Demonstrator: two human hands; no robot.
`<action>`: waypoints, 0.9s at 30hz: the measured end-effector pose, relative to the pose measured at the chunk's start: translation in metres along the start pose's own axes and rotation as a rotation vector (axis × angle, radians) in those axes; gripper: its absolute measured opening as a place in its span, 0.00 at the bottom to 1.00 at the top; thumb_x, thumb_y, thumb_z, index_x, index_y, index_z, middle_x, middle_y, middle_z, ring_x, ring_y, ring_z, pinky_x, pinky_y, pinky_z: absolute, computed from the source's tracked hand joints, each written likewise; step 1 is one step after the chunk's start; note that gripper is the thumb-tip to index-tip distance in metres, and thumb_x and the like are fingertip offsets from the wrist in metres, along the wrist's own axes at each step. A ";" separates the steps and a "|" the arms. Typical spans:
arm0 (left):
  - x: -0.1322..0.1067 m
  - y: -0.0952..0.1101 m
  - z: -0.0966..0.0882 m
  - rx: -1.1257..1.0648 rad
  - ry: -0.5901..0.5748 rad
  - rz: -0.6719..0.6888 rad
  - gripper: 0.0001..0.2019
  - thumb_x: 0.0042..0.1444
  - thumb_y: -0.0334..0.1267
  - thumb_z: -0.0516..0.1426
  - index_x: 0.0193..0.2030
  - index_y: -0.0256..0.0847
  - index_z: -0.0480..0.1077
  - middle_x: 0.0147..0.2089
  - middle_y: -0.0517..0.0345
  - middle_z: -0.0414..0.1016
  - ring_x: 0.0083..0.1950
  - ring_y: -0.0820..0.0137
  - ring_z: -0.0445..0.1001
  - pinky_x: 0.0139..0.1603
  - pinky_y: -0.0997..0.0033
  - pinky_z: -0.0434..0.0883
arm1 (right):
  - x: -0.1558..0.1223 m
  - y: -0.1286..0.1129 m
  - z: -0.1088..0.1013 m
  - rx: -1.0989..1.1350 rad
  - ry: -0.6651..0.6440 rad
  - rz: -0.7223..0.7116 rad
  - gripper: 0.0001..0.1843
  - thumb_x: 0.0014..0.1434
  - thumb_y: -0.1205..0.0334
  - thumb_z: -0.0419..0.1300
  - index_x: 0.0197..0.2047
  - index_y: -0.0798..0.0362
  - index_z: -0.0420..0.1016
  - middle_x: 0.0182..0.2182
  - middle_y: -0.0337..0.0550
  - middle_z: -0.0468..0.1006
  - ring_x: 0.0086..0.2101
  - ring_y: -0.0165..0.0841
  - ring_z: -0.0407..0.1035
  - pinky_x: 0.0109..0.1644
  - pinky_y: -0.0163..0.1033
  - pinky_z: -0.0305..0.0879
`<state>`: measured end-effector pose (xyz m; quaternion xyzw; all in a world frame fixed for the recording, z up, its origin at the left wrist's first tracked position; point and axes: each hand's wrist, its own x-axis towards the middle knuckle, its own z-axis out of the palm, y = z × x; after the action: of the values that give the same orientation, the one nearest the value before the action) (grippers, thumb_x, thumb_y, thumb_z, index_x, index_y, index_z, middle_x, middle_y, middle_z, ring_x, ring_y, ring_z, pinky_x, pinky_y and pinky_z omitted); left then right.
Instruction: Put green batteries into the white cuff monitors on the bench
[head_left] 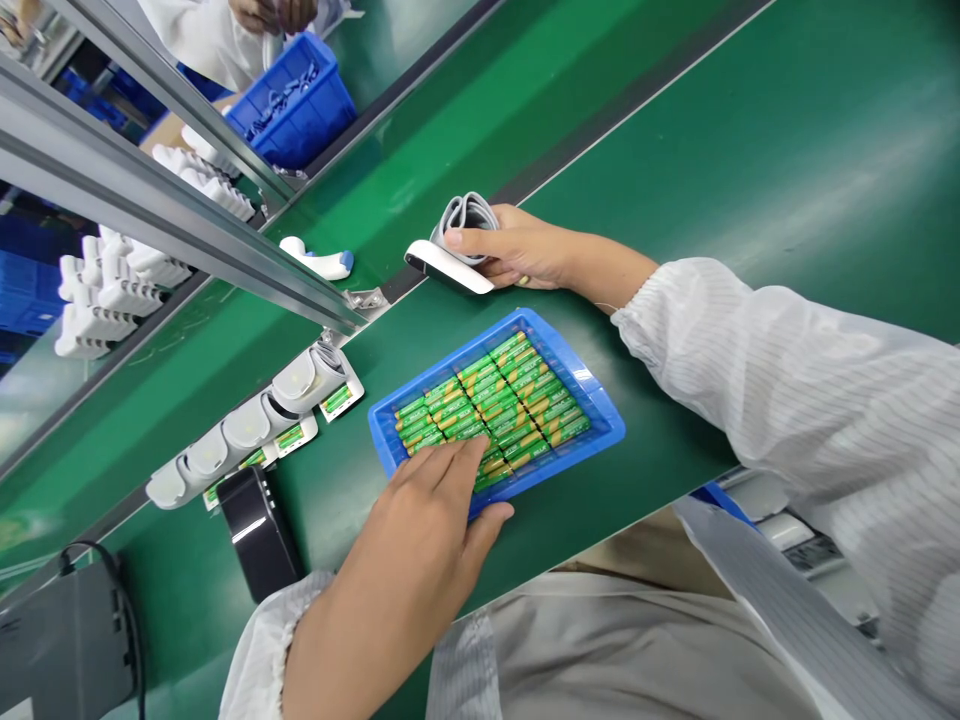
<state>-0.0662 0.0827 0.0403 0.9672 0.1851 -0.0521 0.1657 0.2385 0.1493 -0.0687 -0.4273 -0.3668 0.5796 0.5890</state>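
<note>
Green-labelled batteries (pixel 510 400) lying packed under the left hand (pixel 424 510), fingers spread flat, thumb pressing the rim of a blue plastic tray (pixel 600 410), apparently steadying it on the green table (pixel 750 150); right hand (pixel 517 250) curling closed around a coiled grey cable (pixel 465 213) and white housing (pixel 442 265), keeping both gathered beside the tray, near white units (pixel 247 425) lined along the table's edge.
</note>
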 end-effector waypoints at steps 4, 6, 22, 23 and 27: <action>0.001 0.000 -0.001 0.008 0.002 0.010 0.19 0.68 0.38 0.63 0.64 0.38 0.71 0.57 0.46 0.83 0.55 0.54 0.84 0.54 0.52 0.84 | 0.000 0.000 -0.001 -0.003 -0.016 -0.004 0.32 0.53 0.43 0.82 0.38 0.49 0.64 0.24 0.29 0.57 0.19 0.22 0.48 0.15 0.28 0.44; 0.001 -0.001 -0.002 0.007 0.016 0.022 0.20 0.68 0.37 0.63 0.64 0.36 0.70 0.57 0.46 0.84 0.55 0.54 0.84 0.54 0.52 0.84 | 0.001 0.000 -0.001 0.003 -0.024 -0.002 0.33 0.54 0.43 0.81 0.39 0.49 0.63 0.24 0.29 0.57 0.19 0.22 0.48 0.15 0.28 0.44; 0.002 0.005 -0.006 -0.043 -0.089 -0.057 0.21 0.67 0.36 0.64 0.65 0.39 0.70 0.59 0.49 0.82 0.58 0.56 0.83 0.58 0.53 0.83 | -0.002 -0.002 0.003 0.033 -0.041 0.004 0.35 0.51 0.43 0.83 0.41 0.48 0.62 0.22 0.25 0.55 0.18 0.23 0.49 0.13 0.30 0.45; 0.002 0.005 -0.007 -0.045 -0.092 -0.058 0.21 0.67 0.36 0.63 0.66 0.39 0.70 0.59 0.49 0.82 0.58 0.56 0.83 0.59 0.53 0.83 | -0.002 -0.002 0.004 0.035 -0.019 0.009 0.35 0.50 0.44 0.83 0.40 0.47 0.63 0.22 0.26 0.55 0.18 0.24 0.50 0.13 0.30 0.45; 0.003 0.005 -0.006 -0.031 -0.069 -0.065 0.21 0.66 0.35 0.64 0.65 0.39 0.71 0.61 0.47 0.81 0.59 0.54 0.82 0.59 0.51 0.83 | -0.004 -0.004 0.007 0.033 0.019 0.018 0.34 0.47 0.47 0.85 0.40 0.46 0.64 0.22 0.28 0.58 0.18 0.25 0.50 0.13 0.32 0.45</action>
<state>-0.0614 0.0816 0.0474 0.9556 0.2114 -0.0877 0.1853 0.2335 0.1459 -0.0622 -0.4263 -0.3478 0.5868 0.5942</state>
